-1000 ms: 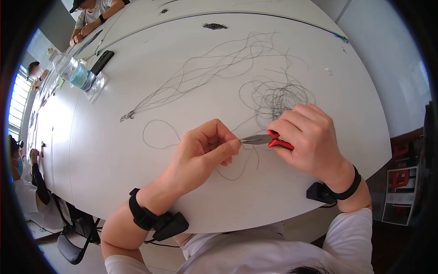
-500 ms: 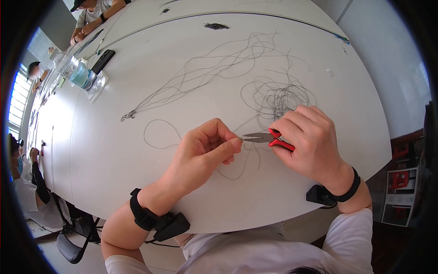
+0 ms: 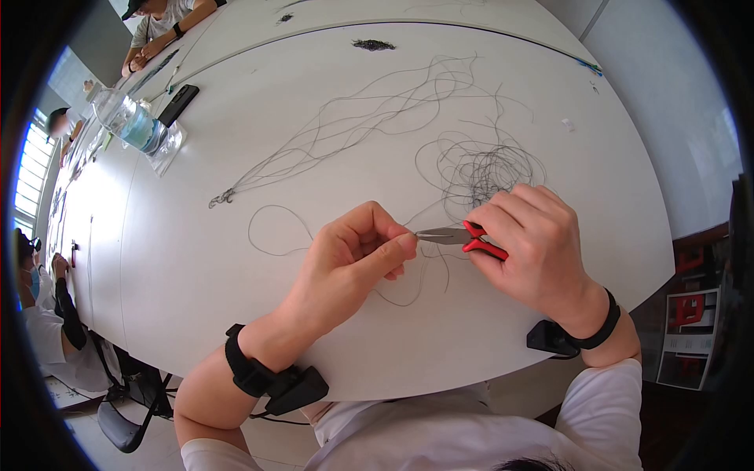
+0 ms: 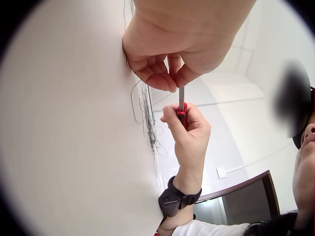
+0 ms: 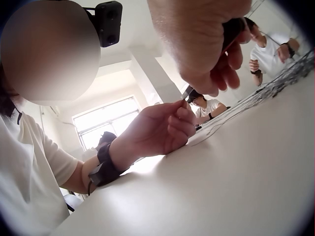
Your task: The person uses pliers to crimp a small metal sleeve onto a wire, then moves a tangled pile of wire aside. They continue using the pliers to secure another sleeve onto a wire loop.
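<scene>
My left fingers (image 3: 375, 220) are pinched together on what looks like fine wire (image 3: 402, 304), right fingers (image 3: 503, 220) clamped round needle-nose pliers (image 3: 452, 237), tangle (image 3: 487, 166) just beyond; skin nip possible, tips too near my thumb.

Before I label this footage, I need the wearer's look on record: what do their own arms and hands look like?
The left hand and right hand wear no gloves. Each wrist has a black band holding a boxy black module; a thin dark cable shows by the left one. The sleeves are short and white. I can make out no markings.
</scene>
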### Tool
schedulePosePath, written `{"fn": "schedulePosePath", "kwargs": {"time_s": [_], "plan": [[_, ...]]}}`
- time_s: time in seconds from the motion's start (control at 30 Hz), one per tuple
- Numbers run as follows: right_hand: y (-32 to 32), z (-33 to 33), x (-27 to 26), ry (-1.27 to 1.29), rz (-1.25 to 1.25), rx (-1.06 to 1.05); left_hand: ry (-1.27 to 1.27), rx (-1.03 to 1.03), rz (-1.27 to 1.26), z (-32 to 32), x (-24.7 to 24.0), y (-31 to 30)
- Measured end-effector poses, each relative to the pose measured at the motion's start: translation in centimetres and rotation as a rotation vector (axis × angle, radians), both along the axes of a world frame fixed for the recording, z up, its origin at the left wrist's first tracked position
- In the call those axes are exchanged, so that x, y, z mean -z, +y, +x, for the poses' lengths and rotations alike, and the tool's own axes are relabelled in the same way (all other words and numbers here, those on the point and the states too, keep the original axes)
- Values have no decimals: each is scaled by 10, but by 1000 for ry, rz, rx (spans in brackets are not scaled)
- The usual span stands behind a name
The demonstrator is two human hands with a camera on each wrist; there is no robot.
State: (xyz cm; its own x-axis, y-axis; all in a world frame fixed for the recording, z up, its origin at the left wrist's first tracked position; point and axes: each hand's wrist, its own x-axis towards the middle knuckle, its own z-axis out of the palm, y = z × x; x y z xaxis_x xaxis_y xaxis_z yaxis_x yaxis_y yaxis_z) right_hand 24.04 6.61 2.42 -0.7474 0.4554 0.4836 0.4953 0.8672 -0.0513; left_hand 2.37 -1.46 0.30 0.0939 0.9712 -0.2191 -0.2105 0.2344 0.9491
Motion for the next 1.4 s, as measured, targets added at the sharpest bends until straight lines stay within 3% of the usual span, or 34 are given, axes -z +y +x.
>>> {"fn": "schedulePosePath", "kwargs": {"time_s": [0.9,1.07,1.4], "plan": [[0,6,-3,-78,-46,-17,125,23,-1,-1,2,1],[7,11,-2,-81,-295,-101,125,83,-22,-4,-1,0],[12,16,-7,-168,-388,-201,305,207,-22,-8,-8,-1]]}}
